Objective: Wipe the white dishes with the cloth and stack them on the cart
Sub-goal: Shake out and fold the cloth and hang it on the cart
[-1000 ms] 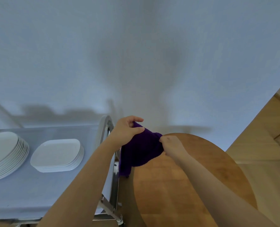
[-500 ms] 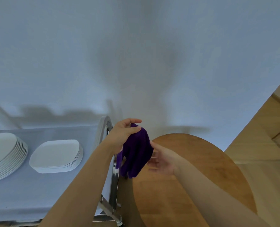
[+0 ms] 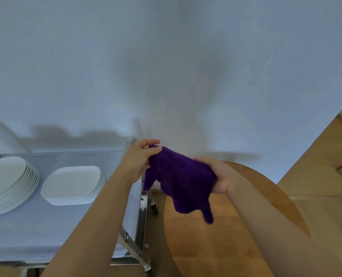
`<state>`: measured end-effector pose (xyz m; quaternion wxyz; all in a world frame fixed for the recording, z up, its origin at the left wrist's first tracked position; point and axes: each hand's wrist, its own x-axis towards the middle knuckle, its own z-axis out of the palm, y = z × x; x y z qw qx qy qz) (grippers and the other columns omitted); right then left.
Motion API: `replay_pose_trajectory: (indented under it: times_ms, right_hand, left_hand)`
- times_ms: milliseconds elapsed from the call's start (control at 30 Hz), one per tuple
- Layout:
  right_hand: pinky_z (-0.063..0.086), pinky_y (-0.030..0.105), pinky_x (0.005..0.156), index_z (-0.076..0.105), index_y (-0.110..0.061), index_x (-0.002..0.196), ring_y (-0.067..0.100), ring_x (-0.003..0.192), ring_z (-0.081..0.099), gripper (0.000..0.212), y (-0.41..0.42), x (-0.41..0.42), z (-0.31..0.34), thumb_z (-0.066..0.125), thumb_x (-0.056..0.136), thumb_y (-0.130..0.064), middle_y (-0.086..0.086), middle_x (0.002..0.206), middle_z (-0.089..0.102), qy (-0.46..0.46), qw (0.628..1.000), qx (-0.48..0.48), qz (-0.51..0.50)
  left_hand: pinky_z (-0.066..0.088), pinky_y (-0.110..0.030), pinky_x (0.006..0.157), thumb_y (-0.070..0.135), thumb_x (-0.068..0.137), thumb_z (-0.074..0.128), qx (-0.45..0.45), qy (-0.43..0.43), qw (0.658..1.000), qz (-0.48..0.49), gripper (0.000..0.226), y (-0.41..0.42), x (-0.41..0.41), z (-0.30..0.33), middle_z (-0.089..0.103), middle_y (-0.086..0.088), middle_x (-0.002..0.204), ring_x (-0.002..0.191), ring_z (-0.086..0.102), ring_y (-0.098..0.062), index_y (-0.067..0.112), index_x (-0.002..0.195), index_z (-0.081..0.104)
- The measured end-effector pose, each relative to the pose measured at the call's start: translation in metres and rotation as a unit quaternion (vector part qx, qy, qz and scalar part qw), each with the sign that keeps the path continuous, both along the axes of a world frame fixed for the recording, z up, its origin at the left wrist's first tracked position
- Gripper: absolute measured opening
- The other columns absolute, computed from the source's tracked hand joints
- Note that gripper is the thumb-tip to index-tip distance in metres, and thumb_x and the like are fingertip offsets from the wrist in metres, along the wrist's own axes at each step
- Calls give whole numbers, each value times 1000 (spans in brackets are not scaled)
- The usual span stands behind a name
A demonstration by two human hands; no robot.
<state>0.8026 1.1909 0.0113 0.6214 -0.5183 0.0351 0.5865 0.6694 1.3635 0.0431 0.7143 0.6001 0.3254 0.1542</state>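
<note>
A purple cloth (image 3: 183, 179) hangs in the air between my hands, above the gap between the cart and the round table. My left hand (image 3: 140, 158) pinches its upper left corner. My right hand (image 3: 218, 174) is under its right side, fingers curled around the cloth. On the cart (image 3: 26, 232), covered with a light blue sheet, stand two stacks of white dishes: round plates (image 3: 6, 182) at the far left edge and squarish plates (image 3: 74, 185) beside them.
A round wooden table (image 3: 216, 246) lies below my right arm. The cart's metal frame and a wheel (image 3: 144, 216) stand between cart top and table. A pale wall fills the background; a wooden floor shows at right.
My right hand, briefly open under the cloth, has closed on its right side again, and the cloth is now spread wider between both hands.
</note>
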Motion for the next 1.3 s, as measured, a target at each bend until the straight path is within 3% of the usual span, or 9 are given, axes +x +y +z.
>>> replay_pose_trajectory:
  times_ms: [200,400,500,667,767,933,1067,1200,1300]
  right_hand:
    - [51,34,72,61,-11,104,20,97,60,18,4,10,7,59,91,-24,7,103,64,-76,991,35,-106]
    - [49,26,64,59,-7,97,14,81,58,15,10,10,20,60,90,-20,8,104,64,-347,927,-133,-56]
    - [48,22,67,45,-18,127,18,96,58,45,15,14,28,65,87,-18,5,114,56,-405,906,-71,-98]
    - [50,21,81,59,-23,107,13,101,60,36,13,22,40,67,80,0,-1,111,60,-472,882,-10,7]
    - [49,14,74,61,-21,110,7,96,60,39,9,26,43,67,79,2,-7,104,61,-490,871,-15,43]
    - [39,12,73,61,-14,114,9,91,54,29,13,22,41,61,86,-8,-6,101,57,-640,763,-83,19]
    - [42,10,64,63,-18,97,9,83,58,13,11,19,42,56,90,-10,-7,89,61,-629,776,-54,13]
    - [52,14,70,66,-22,96,7,85,65,22,-5,25,51,62,85,-3,-5,92,69,-569,814,13,112]
    - [49,11,68,64,-21,105,4,88,62,31,-11,30,55,67,80,-1,-10,96,65,-596,787,-31,158]
  left_hand:
    - [57,-22,62,-5,89,58,33,44,998,-19,24,13,-5,7,68,-9,90,69,66,-15,11,106,63]
    - [55,-26,67,-2,89,61,43,52,997,45,18,10,5,6,65,-11,96,83,63,-20,10,102,61]
    - [54,-29,75,0,90,60,85,77,991,62,16,11,7,6,65,-11,100,87,61,-20,10,102,63]
    - [45,-32,84,5,89,63,110,54,986,111,15,13,9,15,66,-6,104,98,59,-19,17,97,67]
    - [47,-33,87,6,89,64,87,40,988,123,14,15,8,19,66,-3,97,90,61,-17,17,98,67]
    - [49,-22,67,1,92,57,51,66,992,91,16,18,5,15,64,-4,88,78,59,-13,8,105,65]
    - [52,-27,77,-6,86,59,39,83,995,40,22,19,5,20,64,-7,93,85,59,-16,8,103,65]
    - [47,-19,66,-22,69,60,160,133,977,-38,47,20,5,29,62,-4,96,89,57,-17,14,98,63]
    - [47,-17,66,-20,71,63,247,135,959,-28,44,17,9,31,63,1,91,83,59,-12,15,98,64]
